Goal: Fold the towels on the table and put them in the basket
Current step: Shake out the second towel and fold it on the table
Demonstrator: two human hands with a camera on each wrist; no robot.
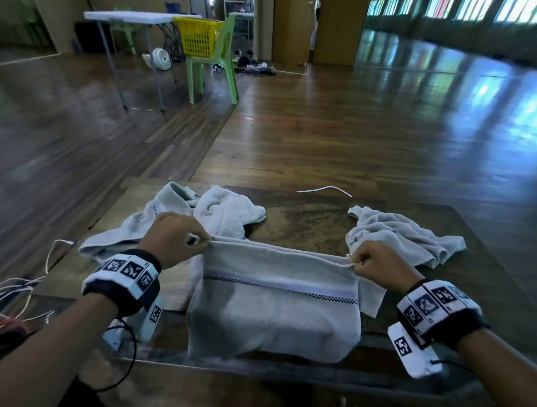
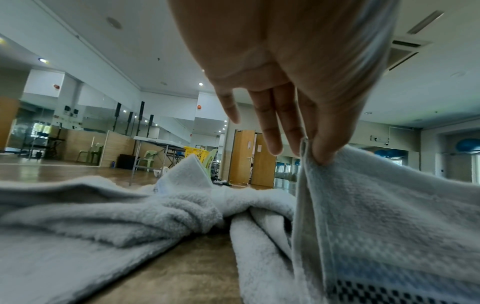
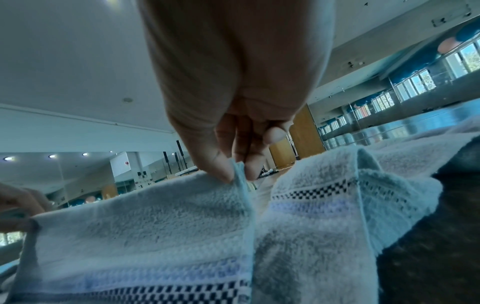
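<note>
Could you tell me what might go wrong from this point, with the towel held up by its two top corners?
1. The left hand and right hand only pinch the pale grey towel with the checkered stripe by fingertips, so a corner could slip.
2. Its lower part hangs over the near edge of the dark wooden table and may slide off.
3. The crumpled grey towels lie close behind and could get caught in the fold.

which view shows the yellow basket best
The head view: the yellow basket sits on a green chair far across the room, its mesh side plain. The left wrist view shows it only as a small yellow patch behind a towel. In the right wrist view I cannot find it.
</note>
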